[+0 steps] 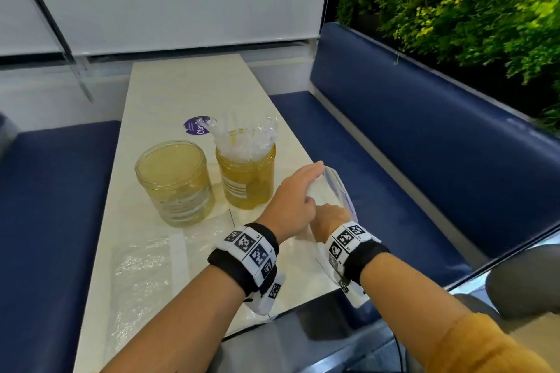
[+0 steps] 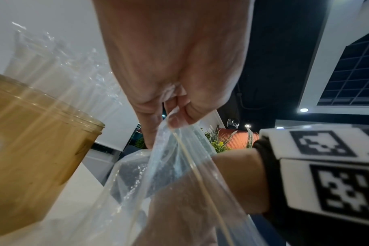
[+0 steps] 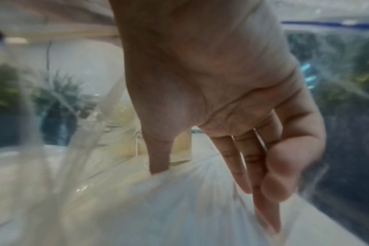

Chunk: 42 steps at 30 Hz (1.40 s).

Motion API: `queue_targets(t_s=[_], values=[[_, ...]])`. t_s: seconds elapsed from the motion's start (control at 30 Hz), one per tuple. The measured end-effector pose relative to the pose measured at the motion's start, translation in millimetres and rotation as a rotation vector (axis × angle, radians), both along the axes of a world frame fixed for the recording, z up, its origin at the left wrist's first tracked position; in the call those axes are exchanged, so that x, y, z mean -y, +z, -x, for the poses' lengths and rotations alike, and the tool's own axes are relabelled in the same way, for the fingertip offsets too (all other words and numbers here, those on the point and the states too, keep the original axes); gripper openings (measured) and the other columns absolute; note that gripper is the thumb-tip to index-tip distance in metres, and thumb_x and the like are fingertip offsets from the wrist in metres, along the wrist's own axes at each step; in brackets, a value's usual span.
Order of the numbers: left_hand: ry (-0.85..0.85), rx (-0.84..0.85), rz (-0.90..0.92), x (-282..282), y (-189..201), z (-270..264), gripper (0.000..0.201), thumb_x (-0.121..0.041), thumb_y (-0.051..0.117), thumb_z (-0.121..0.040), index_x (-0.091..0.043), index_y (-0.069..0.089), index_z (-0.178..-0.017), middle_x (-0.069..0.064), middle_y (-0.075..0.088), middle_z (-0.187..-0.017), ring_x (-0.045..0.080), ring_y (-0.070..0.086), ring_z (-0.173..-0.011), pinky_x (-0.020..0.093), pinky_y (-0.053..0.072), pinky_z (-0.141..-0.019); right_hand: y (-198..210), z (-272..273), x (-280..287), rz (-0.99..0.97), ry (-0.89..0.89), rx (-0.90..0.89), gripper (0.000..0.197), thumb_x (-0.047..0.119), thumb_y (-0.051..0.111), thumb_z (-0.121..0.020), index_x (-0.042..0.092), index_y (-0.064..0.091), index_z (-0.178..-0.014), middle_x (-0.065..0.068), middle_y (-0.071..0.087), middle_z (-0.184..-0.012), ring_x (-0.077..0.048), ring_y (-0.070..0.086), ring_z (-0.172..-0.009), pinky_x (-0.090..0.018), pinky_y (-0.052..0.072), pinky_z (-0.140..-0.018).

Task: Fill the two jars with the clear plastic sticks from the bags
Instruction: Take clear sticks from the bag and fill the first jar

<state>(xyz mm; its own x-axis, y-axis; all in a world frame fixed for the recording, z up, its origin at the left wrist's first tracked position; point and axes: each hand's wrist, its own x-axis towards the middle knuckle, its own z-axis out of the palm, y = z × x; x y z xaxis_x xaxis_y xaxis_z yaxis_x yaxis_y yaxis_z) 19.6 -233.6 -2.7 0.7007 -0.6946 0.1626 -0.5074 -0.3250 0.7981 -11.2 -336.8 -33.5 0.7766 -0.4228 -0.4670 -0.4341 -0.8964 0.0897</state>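
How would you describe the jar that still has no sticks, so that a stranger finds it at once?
Look at the long pale table between the blue benches. Two yellowish jars stand side by side near its middle. The empty jar is the left one, farther from the hands; its mouth is open and bare, while the other jar has clear sticks poking out of its top.

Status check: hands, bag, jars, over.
Left hand pinches bag rim. Right hand inside bag, fingers straight. Right jar full, left jar empty. Nothing blocking.
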Motion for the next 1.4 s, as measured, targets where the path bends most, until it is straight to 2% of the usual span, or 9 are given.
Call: queue_targets(t_s=[0.13,0.5,0.73,0.87,0.93,1.03,1.17,1.27,1.4], values=[[-0.009,0.029,-0.018,-5,-7,-1,0.073,0.014,0.045,-0.087,-0.018,0.040,-0.153,-0.005,0.039,-0.160,0.012,0.040,-0.144,0.037,0.036,-0.120,-3,-1,3,-0.045,-0.057,-0.014,0.017,0.023,0.047,-0.097,0.013,0.060,-0.101,0.001,0.055,-0.079,-0.020,0.057,-0.080,-0.031,0.044,-0.071],[0.025,0.077,-0.066,-3,-7,-6,0.072,0.001,0.062,-0.087,-0.018,0.038,-0.152,-0.004,0.039,-0.155,0.017,0.045,-0.137,0.035,0.039,-0.117,31,-2,11,0.006,0.055,0.064,0.031,0.019,0.045,-0.102,0.007,0.058,-0.128,-0.008,0.062,-0.125,-0.025,0.058,-0.117,-0.036,0.043,-0.100],[0.075,0.192,-0.126,0,-16,-13,0.088,-0.035,0.089,-0.072,-0.022,0.044,-0.146,-0.004,0.049,-0.147,0.018,0.047,-0.131,0.039,0.041,-0.111,104,0,4,0.175,0.256,0.021,0.038,0.033,0.057,-0.098,0.014,0.055,-0.131,-0.005,0.058,-0.109,-0.025,0.060,-0.102,-0.036,0.046,-0.084],[0.146,0.167,-0.080,10,-20,-12,0.047,-0.050,0.072,-0.081,-0.029,0.057,-0.121,-0.005,0.066,-0.114,0.017,0.063,-0.100,0.037,0.055,-0.084,146,11,-7,0.256,0.420,0.002,0.036,0.027,0.061,-0.096,0.015,0.060,-0.129,-0.004,0.061,-0.097,-0.024,0.060,-0.087,-0.034,0.047,-0.073],[0.169,0.157,-0.041,15,-20,-12,0.010,-0.039,0.060,-0.086,-0.030,0.055,-0.091,-0.001,0.066,-0.090,0.025,0.064,-0.081,0.040,0.054,-0.067,163,17,-12,0.307,0.520,0.077,0.029,0.025,0.060,-0.096,0.015,0.065,-0.122,-0.001,0.057,-0.084,-0.021,0.056,-0.078,-0.032,0.044,-0.068],[0.185,0.153,0.039,16,-19,-11,0.028,-0.021,0.061,-0.095,-0.038,0.050,-0.075,-0.004,0.058,-0.070,0.024,0.058,-0.068,0.030,0.040,-0.054,182,18,-10,0.278,0.537,0.317,0.026,0.041,0.055,-0.098,0.025,0.071,-0.109,0.002,0.066,-0.092,-0.017,0.061,-0.078,-0.030,0.044,-0.067],[0.299,0.085,0.095,10,-14,-14,0.029,-0.031,0.058,-0.101,-0.016,0.054,-0.077,-0.007,0.045,-0.060,0.010,0.041,-0.052,0.017,0.030,-0.048,200,18,1,-0.033,0.412,0.875,0.052,0.055,0.036,-0.102,0.028,0.063,-0.068,0.004,0.062,-0.065,-0.013,0.058,-0.059,-0.030,0.044,-0.055],[0.318,0.044,0.176,9,-8,-19,0.031,-0.033,0.056,-0.101,-0.013,0.056,-0.076,-0.001,0.055,-0.062,0.017,0.050,-0.055,0.021,0.038,-0.048,181,7,-3,-0.283,0.357,1.016,0.054,0.047,0.032,-0.105,0.022,0.078,-0.093,0.004,0.075,-0.085,-0.012,0.069,-0.075,-0.036,0.057,-0.075],[0.341,-0.049,0.254,8,-12,-22,0.028,-0.034,0.056,-0.092,-0.009,0.066,-0.086,0.016,0.069,-0.076,0.035,0.065,-0.069,0.055,0.055,-0.062,151,-7,-15,-0.425,0.383,1.001,0.044,0.046,0.038,-0.104,0.021,0.074,-0.111,0.008,0.072,-0.104,-0.009,0.065,-0.092,-0.040,0.055,-0.084]])
